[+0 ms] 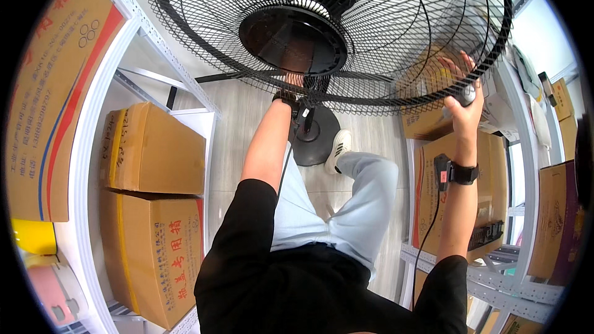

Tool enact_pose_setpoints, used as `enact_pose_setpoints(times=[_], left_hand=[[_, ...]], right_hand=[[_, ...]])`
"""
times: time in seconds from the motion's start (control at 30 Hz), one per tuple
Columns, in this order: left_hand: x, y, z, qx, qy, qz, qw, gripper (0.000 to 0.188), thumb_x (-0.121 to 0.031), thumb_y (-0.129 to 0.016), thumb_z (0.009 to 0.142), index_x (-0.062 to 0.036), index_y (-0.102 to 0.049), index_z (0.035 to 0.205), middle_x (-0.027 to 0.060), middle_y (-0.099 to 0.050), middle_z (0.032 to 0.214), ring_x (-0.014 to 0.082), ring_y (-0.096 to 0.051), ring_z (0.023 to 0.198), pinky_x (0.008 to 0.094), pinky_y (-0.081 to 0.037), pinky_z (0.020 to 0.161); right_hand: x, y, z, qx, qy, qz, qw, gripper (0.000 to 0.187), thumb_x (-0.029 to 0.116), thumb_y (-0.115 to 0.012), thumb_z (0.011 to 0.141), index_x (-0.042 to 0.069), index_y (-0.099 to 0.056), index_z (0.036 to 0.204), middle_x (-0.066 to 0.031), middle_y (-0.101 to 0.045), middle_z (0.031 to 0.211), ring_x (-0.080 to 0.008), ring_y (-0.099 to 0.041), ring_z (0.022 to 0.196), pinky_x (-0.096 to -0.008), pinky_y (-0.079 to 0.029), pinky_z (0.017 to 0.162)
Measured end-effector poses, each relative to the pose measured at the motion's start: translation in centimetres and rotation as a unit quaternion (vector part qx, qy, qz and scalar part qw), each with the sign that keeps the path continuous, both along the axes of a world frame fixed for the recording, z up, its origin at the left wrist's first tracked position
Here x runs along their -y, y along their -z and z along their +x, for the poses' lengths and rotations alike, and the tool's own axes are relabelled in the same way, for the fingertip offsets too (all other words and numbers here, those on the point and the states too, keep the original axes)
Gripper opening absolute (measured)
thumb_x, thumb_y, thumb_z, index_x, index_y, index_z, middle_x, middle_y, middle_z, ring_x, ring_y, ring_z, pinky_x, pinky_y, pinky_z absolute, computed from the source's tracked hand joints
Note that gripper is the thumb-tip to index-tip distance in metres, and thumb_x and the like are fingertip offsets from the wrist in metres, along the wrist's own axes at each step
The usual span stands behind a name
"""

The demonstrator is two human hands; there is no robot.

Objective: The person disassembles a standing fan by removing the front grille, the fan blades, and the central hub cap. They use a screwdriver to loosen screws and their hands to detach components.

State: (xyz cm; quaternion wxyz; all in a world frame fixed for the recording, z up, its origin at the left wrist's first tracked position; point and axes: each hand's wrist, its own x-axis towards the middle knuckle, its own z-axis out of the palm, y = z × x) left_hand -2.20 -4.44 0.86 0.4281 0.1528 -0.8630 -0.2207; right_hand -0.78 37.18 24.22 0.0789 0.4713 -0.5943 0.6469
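Note:
A black pedestal fan (291,37) fills the upper middle, its wire cage tilted toward me and its round base (317,145) on the floor. My left hand (293,78) reaches behind the lower cage, close to the fan's pole; the wires and hub cover its fingers, so their grip cannot be told. At the cage's right rim is my right hand (468,111), with a small grey rounded object (468,93) in it. Its thumb lies along the near side, and its bent fingers show partly through the wires. Both wrists wear black straps.
Metal shelving (80,161) on the left carries stacked cardboard boxes (162,151). More cardboard boxes (489,154) stand on the right shelving, close to my right forearm. A black cable (424,241) hangs from the right wrist device. My white shoe (339,150) is beside the fan base.

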Motion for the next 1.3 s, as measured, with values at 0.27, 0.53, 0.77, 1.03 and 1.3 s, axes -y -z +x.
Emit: enact_pose_setpoints(times=[0.27, 0.53, 0.77, 1.03, 1.3], left_hand=[[-1.3, 0.4, 9.5, -0.231, 0.346, 0.486, 0.769, 0.047, -0.044, -0.05, 0.092, -0.0156, -0.056, 0.129, 0.0154, -0.055, 0.13, 0.0358, -0.052, 0.119, 0.0527, -0.045, 0.099], [0.5, -4.9, 23.5, -0.35, 0.582, 0.531, 0.507, 0.065, -0.061, -0.048, 0.091, -0.0205, -0.047, 0.143, 0.0185, -0.045, 0.144, 0.0399, -0.043, 0.132, 0.0597, -0.039, 0.106], [3.3, -7.4, 27.0, -0.288, 0.572, 0.479, 0.599, 0.086, -0.085, -0.036, 0.085, -0.0374, -0.027, 0.156, 0.0154, -0.028, 0.159, 0.0461, -0.025, 0.145, 0.0706, -0.027, 0.112], [3.7, -14.5, 24.0, -0.311, 0.341, 0.53, 0.711, 0.085, -0.083, -0.045, 0.082, -0.0453, -0.024, 0.155, 0.0103, -0.037, 0.153, 0.044, -0.038, 0.138, 0.0673, -0.036, 0.109], [6.3, -17.4, 24.8, -0.266, 0.265, 0.54, 0.753, 0.058, -0.059, -0.036, 0.103, -0.0302, -0.033, 0.153, 0.0067, -0.037, 0.156, 0.0321, -0.039, 0.14, 0.0562, -0.033, 0.113]], right_hand=[[2.4, -0.5, -0.3, -0.024, 0.017, 0.039, 0.999, 0.098, 0.03, -0.087, 0.07, -0.006, -0.039, 0.147, -0.0169, -0.049, 0.145, -0.0304, -0.056, 0.126, -0.0415, -0.041, 0.107], [0.3, -1.6, -2.3, -0.005, -0.011, 0.035, 0.999, 0.081, 0.031, -0.084, 0.073, -0.003, -0.048, 0.138, -0.0192, -0.063, 0.127, -0.0301, -0.058, 0.124, -0.0379, -0.042, 0.104], [0.0, 1.7, -2.1, 0.041, -0.037, -0.021, 0.998, 0.07, 0.025, -0.078, 0.078, -0.001, -0.049, 0.136, -0.0189, -0.063, 0.127, -0.0266, -0.058, 0.123, -0.035, -0.042, 0.102], [-1.0, 2.3, -2.7, 0.043, -0.042, -0.068, 0.996, 0.063, 0.01, -0.081, 0.077, 0.001, -0.052, 0.133, -0.0149, -0.063, 0.129, -0.0221, -0.057, 0.123, -0.0354, -0.04, 0.107], [0.8, 5.2, -2.8, 0.063, -0.011, -0.052, 0.997, 0.067, 0.01, -0.084, 0.074, 0.004, -0.053, 0.134, -0.0114, -0.063, 0.132, -0.0088, -0.06, 0.096, -0.0227, -0.049, 0.077]])
